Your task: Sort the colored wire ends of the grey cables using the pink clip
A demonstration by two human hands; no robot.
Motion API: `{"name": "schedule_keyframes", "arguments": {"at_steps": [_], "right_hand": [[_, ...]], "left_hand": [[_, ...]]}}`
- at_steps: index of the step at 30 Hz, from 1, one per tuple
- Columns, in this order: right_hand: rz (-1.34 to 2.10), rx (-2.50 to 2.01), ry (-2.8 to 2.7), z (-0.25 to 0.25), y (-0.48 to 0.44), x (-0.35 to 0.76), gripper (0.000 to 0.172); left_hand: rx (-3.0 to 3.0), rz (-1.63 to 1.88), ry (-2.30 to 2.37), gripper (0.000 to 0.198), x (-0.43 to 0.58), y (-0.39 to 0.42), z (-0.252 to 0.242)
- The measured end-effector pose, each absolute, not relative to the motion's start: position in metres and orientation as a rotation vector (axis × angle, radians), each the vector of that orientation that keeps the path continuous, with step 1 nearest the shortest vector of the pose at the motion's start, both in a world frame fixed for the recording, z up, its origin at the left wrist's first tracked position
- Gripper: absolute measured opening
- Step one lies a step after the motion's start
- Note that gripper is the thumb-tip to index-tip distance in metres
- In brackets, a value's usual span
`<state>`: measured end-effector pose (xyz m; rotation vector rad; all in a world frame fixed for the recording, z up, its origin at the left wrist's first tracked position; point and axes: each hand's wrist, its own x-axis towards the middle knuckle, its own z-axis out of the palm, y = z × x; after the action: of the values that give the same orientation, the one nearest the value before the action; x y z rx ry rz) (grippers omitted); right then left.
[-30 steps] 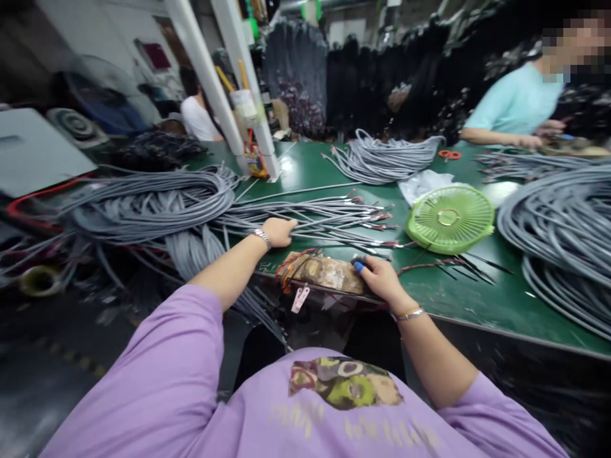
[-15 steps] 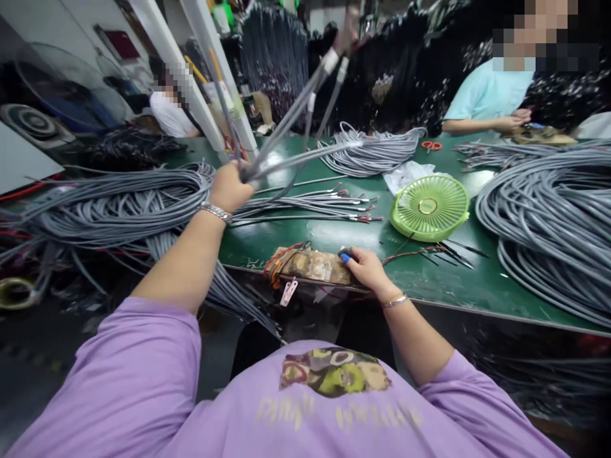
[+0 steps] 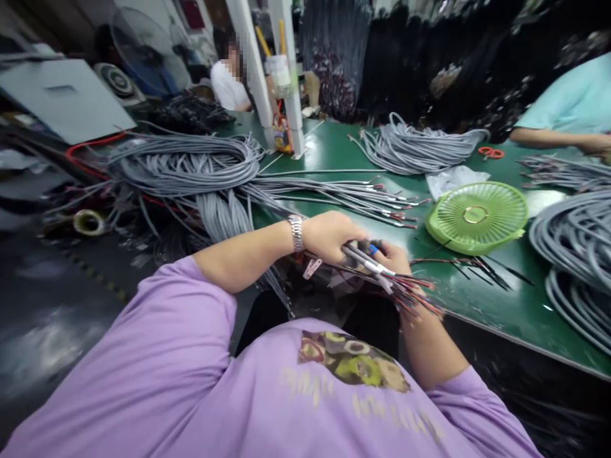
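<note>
My left hand (image 3: 329,234) is closed around a bundle of grey cables (image 3: 365,256) near the table's front edge. The stripped ends, with thin red, black and orange wires (image 3: 415,291), point right and pass over my right wrist. Just beyond the bundle is my right hand (image 3: 392,256), fingers bent, a blue covering on one fingertip. What it holds, if anything, is hidden by the cables. A pink clip (image 3: 312,268) hangs at the table edge below my left hand.
Coiled grey cables lie at the left (image 3: 186,165), back (image 3: 415,149) and right (image 3: 577,235). A green fan (image 3: 472,216), red-handled scissors (image 3: 491,152) and a plastic bag (image 3: 453,180) are on the green table (image 3: 329,143). One person (image 3: 568,105) works at right, another (image 3: 229,83) sits behind.
My left hand has come down and right with the cable bundle, from raised over the table to beside my right hand. The view has turned left.
</note>
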<state>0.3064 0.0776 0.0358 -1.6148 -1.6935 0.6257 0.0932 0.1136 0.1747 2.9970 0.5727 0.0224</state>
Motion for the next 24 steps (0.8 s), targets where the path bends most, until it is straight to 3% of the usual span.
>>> {"name": "schedule_keyframes", "arguments": {"at_steps": [9,15,20,24], "right_hand": [[0.627,-1.72,-1.61,0.033,0.08,0.311,0.049],[0.555,-1.85,-1.56,0.026,0.086,0.316,0.053],[0.498,-1.877,-1.523,0.023,0.089,0.318,0.044],[0.518,-1.949,-1.482,0.027,0.089,0.316,0.04]], "left_hand": [[2.897,0.403,0.421,0.009,0.057,0.053,0.158],[2.435,0.602,0.54,0.01,0.009,0.009,0.126],[1.879,0.726,0.616,0.049,-0.044,-0.023,0.085],[1.609,0.636,0.705,0.059,-0.069,-0.032,0.047]]}}
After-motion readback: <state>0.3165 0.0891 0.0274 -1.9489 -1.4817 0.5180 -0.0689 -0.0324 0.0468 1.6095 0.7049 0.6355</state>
